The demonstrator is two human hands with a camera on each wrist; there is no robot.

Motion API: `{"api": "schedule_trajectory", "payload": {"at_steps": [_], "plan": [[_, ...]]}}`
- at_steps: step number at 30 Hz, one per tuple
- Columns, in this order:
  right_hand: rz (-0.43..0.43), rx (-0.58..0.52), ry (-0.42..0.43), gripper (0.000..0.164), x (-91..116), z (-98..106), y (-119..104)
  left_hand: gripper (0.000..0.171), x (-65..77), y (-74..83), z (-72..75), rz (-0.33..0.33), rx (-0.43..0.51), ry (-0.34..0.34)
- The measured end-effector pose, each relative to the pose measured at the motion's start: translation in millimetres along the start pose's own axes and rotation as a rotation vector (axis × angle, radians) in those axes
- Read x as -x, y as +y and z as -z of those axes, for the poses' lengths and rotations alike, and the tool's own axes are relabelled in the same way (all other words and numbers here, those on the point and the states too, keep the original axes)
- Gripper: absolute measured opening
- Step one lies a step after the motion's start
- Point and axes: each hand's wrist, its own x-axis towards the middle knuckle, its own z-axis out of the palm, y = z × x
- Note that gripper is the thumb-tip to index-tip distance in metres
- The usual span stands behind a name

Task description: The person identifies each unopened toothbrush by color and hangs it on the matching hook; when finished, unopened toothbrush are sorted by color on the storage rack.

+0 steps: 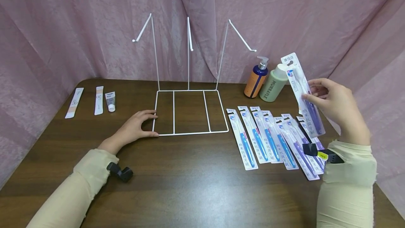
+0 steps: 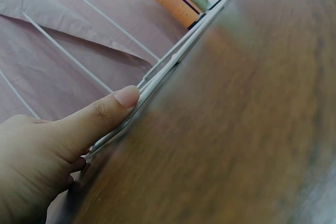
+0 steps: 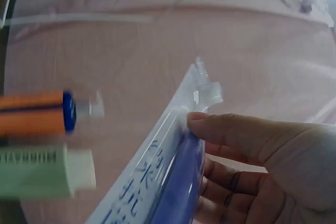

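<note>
My right hand (image 1: 336, 103) pinches a packaged purple toothbrush (image 1: 303, 94) by its edge and holds it raised and tilted above the table's right side. In the right wrist view, the thumb lies against the clear blister of the toothbrush pack (image 3: 176, 177). My left hand (image 1: 134, 129) grips the near left corner of a white wire display rack (image 1: 193, 133), thumb at the front bar and fingers at the left bar. In the left wrist view the thumb presses on the wire, while the other fingers are partly hidden. Three upright arms of the rack end in bare hooks.
Several packaged toothbrushes (image 1: 243, 140), blue and purple, lie in a row right of the rack. Behind them stand an orange pump bottle (image 1: 254, 80) and a green bottle (image 1: 272, 85). Two slim boxes (image 1: 99, 100) and a small tube (image 1: 110, 100) lie at the left.
</note>
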Motion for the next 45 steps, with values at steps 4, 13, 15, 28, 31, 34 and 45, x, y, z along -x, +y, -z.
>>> {"api": "schedule_trajectory", "payload": {"at_steps": [4,13,15,28,31,34,45], "plan": [[0.044,-0.077,0.047,0.044,-7.2,-7.4,-26.0,0.076,1.1,-1.2,1.2,-0.002,0.000,0.012],[0.090,-0.214,0.118,0.042,-13.8,-23.3,-69.9,0.073,1.4,0.6,0.4,-0.009,-0.002,0.018],[0.107,-0.224,0.127,0.042,-14.2,-26.4,-74.8,0.073,1.4,0.6,0.0,-0.008,-0.005,0.015],[0.158,-0.233,0.119,0.039,-18.6,-49.2,-87.3,0.074,-0.6,2.2,-0.3,-0.012,-0.002,0.017],[0.178,-0.230,0.126,0.038,-21.2,-57.5,-89.7,0.073,-0.6,2.7,-0.5,-0.013,0.001,0.018],[0.193,-0.247,0.156,0.037,-25.3,-67.2,-90.9,0.073,-0.6,2.8,-1.2,-0.013,0.003,0.018],[0.124,-0.387,0.252,0.038,-49.7,-103.5,-93.3,0.074,-0.9,5.3,-2.4,-0.007,0.001,0.013]]}}
